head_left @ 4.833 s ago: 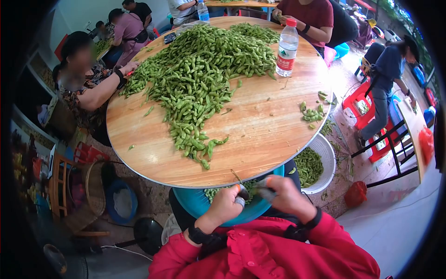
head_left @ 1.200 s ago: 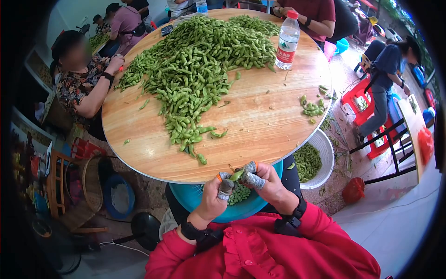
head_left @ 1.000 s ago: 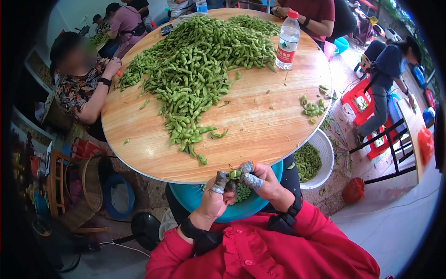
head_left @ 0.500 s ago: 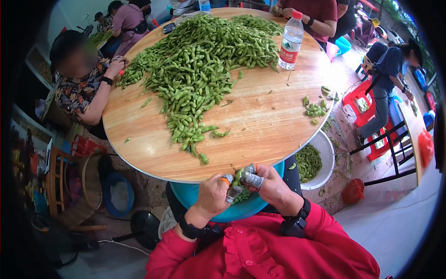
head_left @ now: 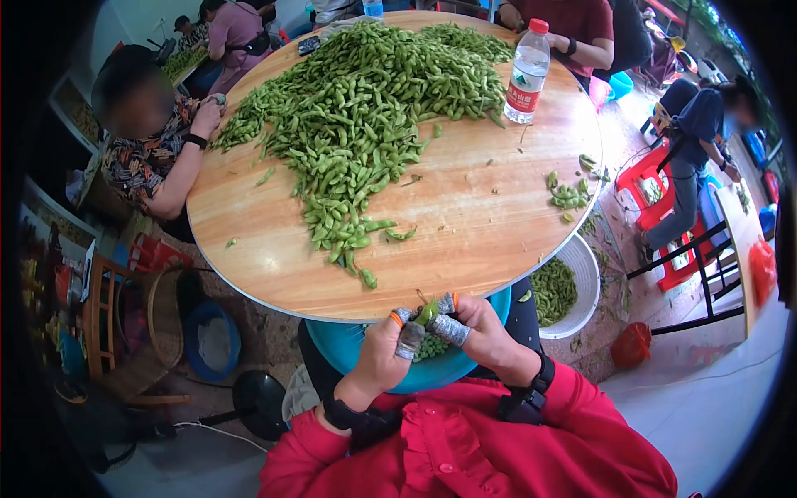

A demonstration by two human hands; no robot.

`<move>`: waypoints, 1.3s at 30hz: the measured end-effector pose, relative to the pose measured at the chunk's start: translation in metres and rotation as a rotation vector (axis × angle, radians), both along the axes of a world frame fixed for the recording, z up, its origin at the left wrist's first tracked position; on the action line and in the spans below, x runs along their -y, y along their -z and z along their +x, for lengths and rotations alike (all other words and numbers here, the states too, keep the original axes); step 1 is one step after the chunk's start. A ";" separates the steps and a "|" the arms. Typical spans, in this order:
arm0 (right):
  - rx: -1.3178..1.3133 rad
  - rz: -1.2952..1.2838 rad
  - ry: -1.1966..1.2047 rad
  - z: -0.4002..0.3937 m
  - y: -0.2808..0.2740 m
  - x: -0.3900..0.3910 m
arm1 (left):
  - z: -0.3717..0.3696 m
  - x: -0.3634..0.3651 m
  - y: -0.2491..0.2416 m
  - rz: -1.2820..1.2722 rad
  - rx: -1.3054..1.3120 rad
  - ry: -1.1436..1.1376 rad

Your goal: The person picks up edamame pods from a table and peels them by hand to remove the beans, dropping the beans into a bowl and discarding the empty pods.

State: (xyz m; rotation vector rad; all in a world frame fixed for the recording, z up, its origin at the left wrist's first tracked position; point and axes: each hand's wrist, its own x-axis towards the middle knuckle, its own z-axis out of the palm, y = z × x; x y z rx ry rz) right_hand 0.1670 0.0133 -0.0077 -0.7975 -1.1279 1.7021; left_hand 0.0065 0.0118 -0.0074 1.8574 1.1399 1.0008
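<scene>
Round wooden tabletop (head_left: 490, 216) takes the middle of the scene, its near edge reaching over a teal basin (head_left: 415, 381) with shelled green beans (head_left: 430, 347). Above this basin the left hand (head_left: 383, 344) and the right hand (head_left: 488, 330) are close together, wearing grey finger covers (head_left: 451, 330), and both pinch one green soybean pod (head_left: 427, 313). To do this well, I would say, both thumbs should press evenly along the seam, directly over the basin (otherwise beans may jump outside). Low at the right, a white basket (head_left: 591, 290) holds more pods (head_left: 552, 290). Farther, left of centre, lies the big soybean pile (head_left: 357, 108), with a water bottle (head_left: 525, 79) at its right.

How far the held pod is open, I cannot tell: the covers hide its ends. Lower fingers and much of the basin are also hidden. One small dark object (head_left: 309, 45) at the far edge is hard to recognise, and the far person in dark red (head_left: 585, 25) is cut off above.
</scene>
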 end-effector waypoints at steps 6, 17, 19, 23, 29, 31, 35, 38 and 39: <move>0.394 0.498 0.076 0.004 -0.005 -0.006 | -0.002 0.003 0.017 -0.448 0.456 -0.007; 0.010 -0.056 -0.098 0.001 -0.005 -0.006 | 0.001 -0.001 0.007 0.145 -0.035 -0.052; 0.022 0.002 -0.054 -0.004 -0.001 -0.006 | 0.002 0.003 0.013 -0.059 0.128 -0.067; 0.133 0.173 -0.005 -0.004 0.001 -0.005 | 0.004 0.005 0.022 -0.443 0.520 -0.067; 0.541 0.700 0.066 -0.001 -0.010 -0.009 | 0.003 0.004 0.012 -0.783 0.845 -0.006; 0.578 0.845 0.070 -0.001 -0.009 -0.009 | 0.001 0.001 0.014 -0.826 0.843 -0.007; 0.740 0.898 -0.005 0.004 -0.005 -0.008 | 0.000 -0.005 0.004 -0.987 0.743 -0.051; 0.552 0.533 0.011 0.003 -0.003 -0.009 | -0.010 -0.010 0.011 -1.089 0.796 0.116; 0.476 0.385 0.003 0.001 -0.013 -0.007 | -0.012 -0.011 0.011 -1.114 0.843 0.170</move>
